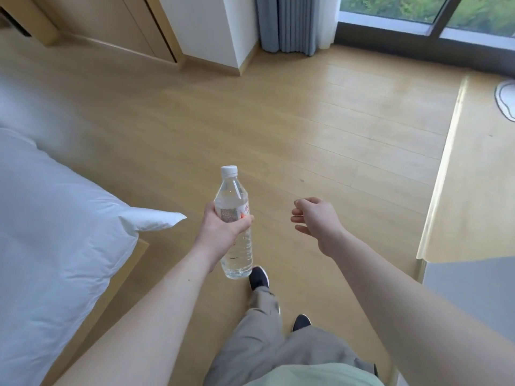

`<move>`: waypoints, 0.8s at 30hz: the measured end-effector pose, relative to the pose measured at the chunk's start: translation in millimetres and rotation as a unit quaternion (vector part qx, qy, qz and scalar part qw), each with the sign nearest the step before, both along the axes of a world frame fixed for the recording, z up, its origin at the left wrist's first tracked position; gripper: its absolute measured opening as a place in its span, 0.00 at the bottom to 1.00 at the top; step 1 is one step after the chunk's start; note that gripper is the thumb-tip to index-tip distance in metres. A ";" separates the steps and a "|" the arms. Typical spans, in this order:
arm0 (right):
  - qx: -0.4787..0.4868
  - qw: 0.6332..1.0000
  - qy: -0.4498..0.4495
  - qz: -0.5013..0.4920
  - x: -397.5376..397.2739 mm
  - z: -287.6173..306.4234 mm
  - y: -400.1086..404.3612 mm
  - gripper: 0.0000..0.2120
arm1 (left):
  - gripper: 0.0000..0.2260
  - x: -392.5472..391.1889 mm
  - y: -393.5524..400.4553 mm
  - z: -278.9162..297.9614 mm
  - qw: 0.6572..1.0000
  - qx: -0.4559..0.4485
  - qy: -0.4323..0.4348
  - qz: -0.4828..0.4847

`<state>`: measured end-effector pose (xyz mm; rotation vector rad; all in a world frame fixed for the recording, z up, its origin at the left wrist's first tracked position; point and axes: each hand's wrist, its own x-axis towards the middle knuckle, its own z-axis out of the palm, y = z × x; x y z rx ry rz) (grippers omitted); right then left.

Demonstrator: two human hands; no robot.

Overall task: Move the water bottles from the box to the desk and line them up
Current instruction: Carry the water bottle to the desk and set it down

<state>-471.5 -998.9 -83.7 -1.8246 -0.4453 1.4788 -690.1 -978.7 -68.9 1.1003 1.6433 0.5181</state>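
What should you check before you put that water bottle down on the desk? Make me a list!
1. Bottle held firmly: ok. The left hand grips the water bottle round its middle.
2. Cap on: ok. The white cap sits on top.
3. Bottle upright: ok, only slightly tilted.
4. Right hand free to help: ok. It holds nothing, fingers loosely curled.
5. Desk within reach: not ok. It lies off to the right, across open floor.
6. Other bottles to line up with: cannot tell. None show on the visible part of the desk, and the box is out of view.
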 end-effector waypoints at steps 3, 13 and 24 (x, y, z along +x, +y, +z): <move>0.002 1.000 0.003 0.010 -7.1 -0.9 40.2 0.06 | 0.30 -8.5 33.7 -0.4 1.000 0.000 -0.001 0.012; 0.008 0.999 -0.012 0.036 -58.6 8.5 210.0 0.09 | 0.29 -34.5 179.9 -4.8 1.000 -0.004 -0.021 0.007; 0.009 0.998 -0.017 0.054 -90.7 16.4 358.5 0.09 | 0.27 -64.4 324.7 1.0 0.998 0.010 -0.043 0.036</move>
